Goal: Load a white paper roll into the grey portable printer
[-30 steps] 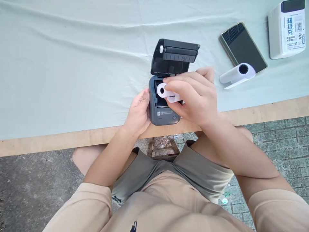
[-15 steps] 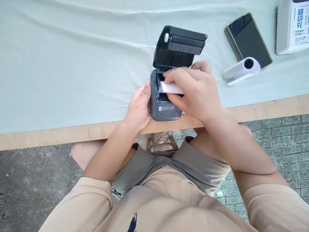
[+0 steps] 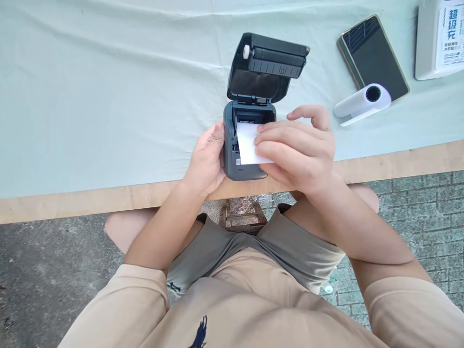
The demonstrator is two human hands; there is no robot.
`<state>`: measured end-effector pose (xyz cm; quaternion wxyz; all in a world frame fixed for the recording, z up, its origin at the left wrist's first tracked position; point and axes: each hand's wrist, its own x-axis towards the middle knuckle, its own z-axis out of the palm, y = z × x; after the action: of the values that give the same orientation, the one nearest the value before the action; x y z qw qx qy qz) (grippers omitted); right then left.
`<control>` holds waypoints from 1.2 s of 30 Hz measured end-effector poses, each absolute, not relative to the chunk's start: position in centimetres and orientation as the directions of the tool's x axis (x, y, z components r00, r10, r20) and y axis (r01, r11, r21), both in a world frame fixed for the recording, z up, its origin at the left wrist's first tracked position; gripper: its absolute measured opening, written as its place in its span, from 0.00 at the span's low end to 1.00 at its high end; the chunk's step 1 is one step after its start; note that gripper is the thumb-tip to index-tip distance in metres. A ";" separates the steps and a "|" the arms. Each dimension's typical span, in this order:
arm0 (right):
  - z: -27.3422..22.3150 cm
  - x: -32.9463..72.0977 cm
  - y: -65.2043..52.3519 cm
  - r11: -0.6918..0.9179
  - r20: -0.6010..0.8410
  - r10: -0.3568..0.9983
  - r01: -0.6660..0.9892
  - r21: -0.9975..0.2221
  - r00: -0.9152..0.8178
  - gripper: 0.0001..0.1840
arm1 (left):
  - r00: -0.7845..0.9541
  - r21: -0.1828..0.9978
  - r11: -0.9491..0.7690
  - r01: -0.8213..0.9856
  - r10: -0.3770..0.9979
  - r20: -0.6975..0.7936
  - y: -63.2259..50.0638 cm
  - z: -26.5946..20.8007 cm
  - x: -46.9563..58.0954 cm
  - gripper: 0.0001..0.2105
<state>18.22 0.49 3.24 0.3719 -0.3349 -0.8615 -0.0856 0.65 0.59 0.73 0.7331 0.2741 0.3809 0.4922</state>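
Note:
A dark grey label printer (image 3: 229, 162) rests at the table's front edge with its lid (image 3: 258, 82) tipped up and back. My left hand (image 3: 207, 157) grips the printer's left side, thumb along the edge. White paper (image 3: 248, 145) lies across the printer's open bay and over its front face. My right hand (image 3: 299, 145) pinches the right side of this paper, the index finger raised apart from the others. The hand and paper hide part of the bay and the front panel. Whether a roll sits beneath the paper, I cannot tell.
On the right lies a dark phone (image 3: 379, 58), with a white paper roll (image 3: 357, 104) by its lower edge. A white box (image 3: 429, 43) with a printed label stands at the far right. Pale cloth (image 3: 108, 106) covers the table, which has a bare wooden front edge (image 3: 72, 205).
My right hand has drawn back out of the bay. The paper now spreads flat toward me over the printer's front face. My left hand still holds the printer.

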 end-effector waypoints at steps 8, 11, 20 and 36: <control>2.5 17.8 -0.2 0.815 0.700 0.455 0.575 -0.078 -0.550 0.05 | 0.277 0.742 0.360 -0.566 0.930 -0.241 0.5 0.4 0.3 0.16; 2.2 18.0 -0.3 0.809 0.692 0.465 0.583 -0.078 -0.552 0.05 | 0.276 0.742 0.362 -0.565 0.930 -0.244 0.5 0.5 0.4 0.15; 1.9 18.1 -0.2 0.816 0.690 0.471 0.568 -0.105 -0.550 0.11 | 0.304 0.718 0.376 -0.585 0.923 -0.236 0.5 1.3 0.2 0.11; 1.9 19.1 0.5 0.794 0.758 0.560 0.478 -0.376 -0.335 0.07 | 0.305 0.830 0.339 -0.443 0.928 -0.216 0.7 -0.2 -0.2 0.27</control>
<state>19.14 0.47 1.87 0.4811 -0.3179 -0.8159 0.0428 -0.18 0.68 -0.15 0.7344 0.3360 0.3605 0.4666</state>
